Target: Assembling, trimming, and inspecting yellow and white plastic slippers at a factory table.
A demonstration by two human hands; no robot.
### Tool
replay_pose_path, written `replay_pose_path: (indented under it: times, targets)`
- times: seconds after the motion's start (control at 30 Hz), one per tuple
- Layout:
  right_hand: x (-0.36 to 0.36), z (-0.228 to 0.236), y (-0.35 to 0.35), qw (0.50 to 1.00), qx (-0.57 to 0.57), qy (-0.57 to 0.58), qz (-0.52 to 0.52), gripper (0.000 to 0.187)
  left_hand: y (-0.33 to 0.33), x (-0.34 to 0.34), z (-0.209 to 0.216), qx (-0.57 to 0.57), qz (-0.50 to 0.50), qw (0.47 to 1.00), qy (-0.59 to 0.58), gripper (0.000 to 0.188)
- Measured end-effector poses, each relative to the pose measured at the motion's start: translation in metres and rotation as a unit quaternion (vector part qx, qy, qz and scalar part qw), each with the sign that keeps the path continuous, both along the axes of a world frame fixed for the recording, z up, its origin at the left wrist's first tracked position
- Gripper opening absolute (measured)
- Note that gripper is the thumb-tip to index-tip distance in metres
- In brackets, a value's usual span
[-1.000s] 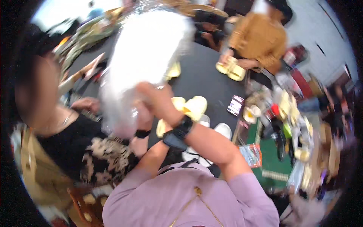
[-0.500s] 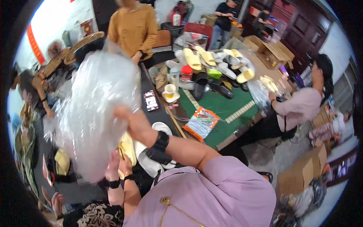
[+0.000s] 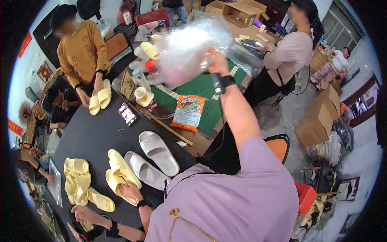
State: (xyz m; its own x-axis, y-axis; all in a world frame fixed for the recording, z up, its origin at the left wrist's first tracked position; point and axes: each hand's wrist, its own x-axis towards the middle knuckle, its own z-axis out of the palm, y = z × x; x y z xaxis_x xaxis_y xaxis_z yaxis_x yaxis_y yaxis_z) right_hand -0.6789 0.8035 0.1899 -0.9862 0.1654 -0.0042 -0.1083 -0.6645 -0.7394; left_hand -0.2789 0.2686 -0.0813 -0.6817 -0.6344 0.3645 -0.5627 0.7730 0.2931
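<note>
My right arm reaches far forward, and my right hand (image 3: 218, 61) grips a bundle of clear plastic bags (image 3: 181, 50), blurred by motion, above the green-topped table. Low on the black table, my left hand (image 3: 130, 192) is closed on a pale yellow slipper (image 3: 117, 181), its fingertips partly hidden at the strap. A second yellow slipper (image 3: 122, 167) lies against it. Just right of these sits a pair of grey slippers (image 3: 159, 153). Several more yellow slippers (image 3: 76, 181) are piled to the left. Another person's hand (image 3: 84, 214) hovers by that pile.
Across the black table (image 3: 90, 139), a person in a mustard top (image 3: 82, 48) holds yellow slippers (image 3: 100, 99). A phone (image 3: 127, 113), a yellow cup (image 3: 141, 94) and an orange packet (image 3: 189, 112) lie near the tables' meeting edge. A person in pink (image 3: 290, 52) works at right.
My right hand has swung the plastic bags from the left over to the far right. The view has shifted, uncovering the slippers on the black table. My left hand remains at the yellow slippers.
</note>
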Motion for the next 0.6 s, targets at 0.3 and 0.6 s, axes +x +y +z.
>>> replay_pose_path:
  times: [0.3, 0.6]
  targets:
    - [-0.011, -0.175, 0.152, 0.997, -0.071, 0.002, 0.022, 0.012, 0.001, 0.004, -0.003, -0.018, 0.013, 1.0, 0.009, 0.046]
    - [0.014, -0.159, 0.143, 0.988, -0.153, 0.01, 0.012, 0.015, -0.021, 0.009, -0.03, -0.038, 0.004, 0.999, 0.012, 0.045]
